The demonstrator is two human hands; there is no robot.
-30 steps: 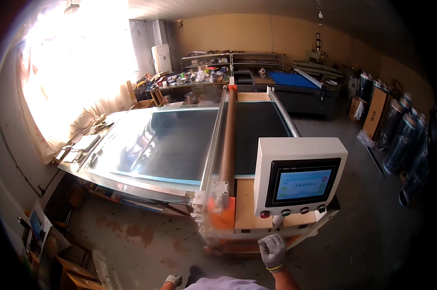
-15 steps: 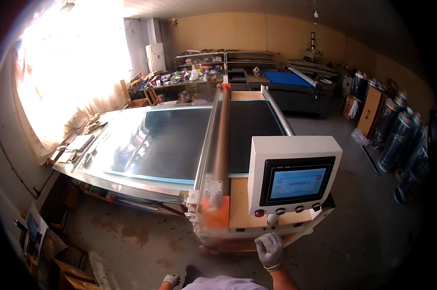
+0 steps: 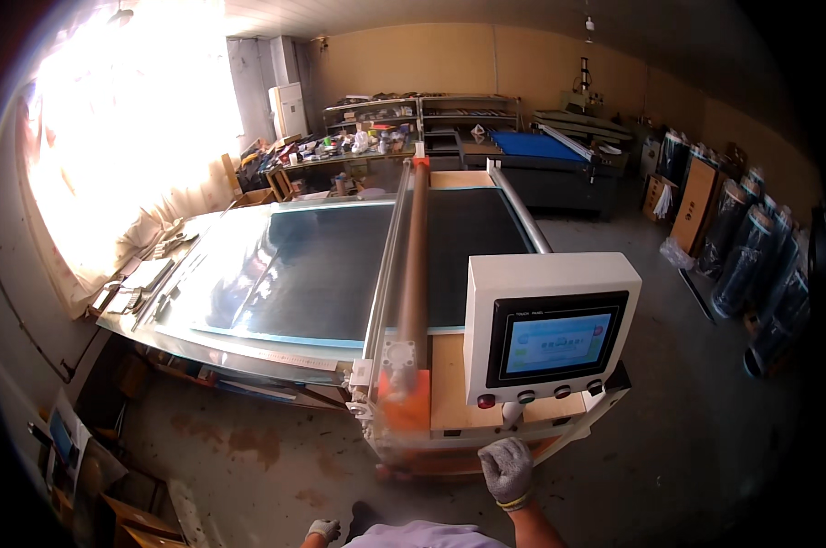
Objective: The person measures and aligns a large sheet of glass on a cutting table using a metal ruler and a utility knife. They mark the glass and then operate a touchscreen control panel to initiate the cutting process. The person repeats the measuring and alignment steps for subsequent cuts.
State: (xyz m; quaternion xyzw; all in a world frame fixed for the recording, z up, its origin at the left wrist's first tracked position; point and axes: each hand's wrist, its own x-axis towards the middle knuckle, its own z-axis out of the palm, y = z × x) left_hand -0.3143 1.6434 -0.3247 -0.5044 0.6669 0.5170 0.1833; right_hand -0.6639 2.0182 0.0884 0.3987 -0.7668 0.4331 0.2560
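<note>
My right hand, in a grey knitted glove with a yellow cuff, is closed with its fingers curled in and nothing showing in it. It hovers just below and in front of a white control box with a lit touch screen and a row of buttons below it. Low beside my body, my left hand, gloved too, is closed with nothing visible in it. The box stands on the near end of a long machine with a brown roller across a dark sheet.
An orange plate is at the roller's near end. Metal strips lie along the table's left side. Wrapped rolls stand at the right. A cluttered bench and a blue-topped table are farther back.
The picture on the touch screen has changed. The whole view has shifted slightly, while both hands keep nearly the same place and shape.
</note>
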